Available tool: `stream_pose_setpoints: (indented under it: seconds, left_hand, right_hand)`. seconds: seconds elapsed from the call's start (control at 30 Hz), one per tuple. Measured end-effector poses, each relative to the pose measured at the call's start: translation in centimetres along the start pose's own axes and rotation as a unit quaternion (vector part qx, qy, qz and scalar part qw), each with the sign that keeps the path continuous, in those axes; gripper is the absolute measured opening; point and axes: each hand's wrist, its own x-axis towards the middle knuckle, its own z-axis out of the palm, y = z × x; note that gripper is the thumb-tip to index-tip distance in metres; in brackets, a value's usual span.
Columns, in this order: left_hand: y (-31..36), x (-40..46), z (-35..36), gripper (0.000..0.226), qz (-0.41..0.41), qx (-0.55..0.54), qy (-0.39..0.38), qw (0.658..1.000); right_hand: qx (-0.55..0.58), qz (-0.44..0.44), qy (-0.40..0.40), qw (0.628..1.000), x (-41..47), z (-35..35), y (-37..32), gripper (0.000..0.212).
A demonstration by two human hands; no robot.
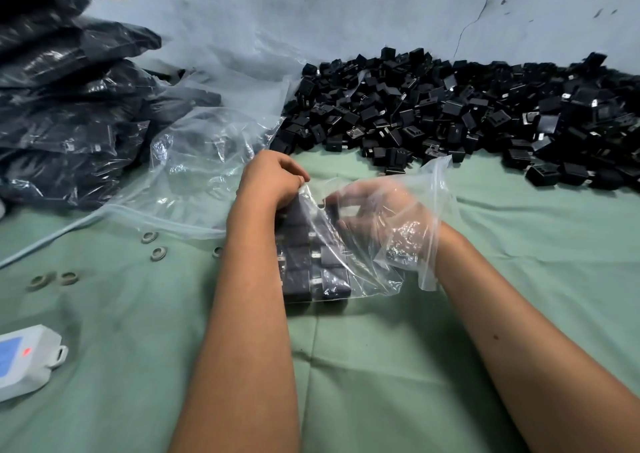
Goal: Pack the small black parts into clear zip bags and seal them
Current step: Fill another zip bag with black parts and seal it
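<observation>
A clear zip bag (367, 272) lies on the green cloth in the middle, holding several black parts (311, 262) stacked in two neat rows. My left hand (270, 178) pinches the bag's film at its far left edge. My right hand (377, 217) is inside the bag's open mouth, seen through the plastic, fingers curled toward the top of the stacked parts. Whether those fingers hold a part is blurred by the film. A big heap of loose black parts (450, 106) lies at the back right.
Filled, sealed bags of black parts (65, 113) pile up at the left. Empty clear bags (204, 161) lie beside them. Small grey rings (154, 244) sit on the green cloth (519, 244). A white device (24, 359) rests at the lower left.
</observation>
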Motion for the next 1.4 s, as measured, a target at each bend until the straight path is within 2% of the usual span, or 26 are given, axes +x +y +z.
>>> stream_pose_setpoints:
  seconds: [0.07,0.13,0.2,0.3,0.4,0.63,0.73,0.83,0.93,1.03,1.1,1.13,1.2,1.27,1.33,1.4]
  left_hand:
    - [0.0,0.0,0.1,0.026,0.002,0.007,-0.006,1.000]
    - [0.0,0.0,0.1,0.027,0.004,0.015,-0.011,1.000]
    - [-0.1,0.0,0.1,0.030,0.002,0.018,-0.017,1.000]
    - [-0.1,-0.1,0.3,0.031,-0.001,0.020,-0.027,0.999]
    - [0.0,-0.1,0.4,0.029,-0.005,0.030,-0.033,0.999]
    - [0.1,-0.2,0.7,0.030,0.012,0.049,-0.036,0.998]
    - [0.3,-0.3,1.0,0.031,0.021,0.052,-0.046,0.997]
    - [0.6,-0.5,1.2,0.029,0.035,0.046,-0.069,0.996]
    - [0.9,-0.8,1.4,0.027,0.038,0.062,-0.067,0.995]
    - [1.1,-0.9,1.8,0.027,0.022,0.092,-0.033,0.995]
    - [1.8,-0.9,2.5,0.020,0.022,0.115,0.017,0.993]
    - [2.2,-0.9,3.0,0.014,0.031,0.125,0.038,0.991]
    - [2.9,-1.0,4.2,0.009,0.055,0.138,0.057,0.987]
    - [2.9,-1.2,5.3,0.020,0.070,0.160,0.043,0.984]
    - [2.5,-1.4,5.9,0.031,0.087,0.208,0.030,0.974]
    - [2.3,-1.6,6.1,0.039,0.105,0.259,0.026,0.960]
  right_hand:
    - [-0.079,-0.027,0.003,0.996,-0.6,-0.5,0.3,0.015]
    - [-0.267,-0.099,0.023,0.958,-1.5,-0.7,0.6,0.019]
    - [-0.330,-0.129,0.021,0.935,-1.9,-0.5,0.5,0.024]
    - [-0.347,-0.133,0.036,0.928,-1.5,0.3,0.0,0.023]
    - [-0.282,-0.128,0.032,0.950,-1.6,0.7,-0.1,0.022]
    - [-0.350,-0.136,0.025,0.926,-1.9,1.3,-0.6,0.027]
    - [-0.324,-0.132,0.000,0.937,-2.6,0.8,-0.8,0.028]
    - [-0.323,-0.085,-0.082,0.939,-4.2,-0.4,-2.2,0.026]
    - [-0.402,-0.007,-0.095,0.911,-6.1,-3.1,-4.2,0.023]
    - [-0.432,0.053,-0.031,0.900,-8.5,-6.9,-6.2,0.023]
    - [-0.431,0.093,0.060,0.896,-9.8,-8.6,-7.3,0.010]
    - [-0.445,0.100,0.128,0.880,-10.0,-9.1,-7.8,0.011]
    - [-0.459,0.050,0.287,0.839,-9.7,-10.0,-8.4,0.016]
    - [-0.430,-0.046,0.410,0.803,-8.7,-9.3,-8.8,0.020]
    - [-0.449,-0.105,0.431,0.775,-7.3,-7.7,-8.9,0.019]
    - [-0.522,-0.097,0.370,0.763,-5.5,-6.0,-8.4,0.018]
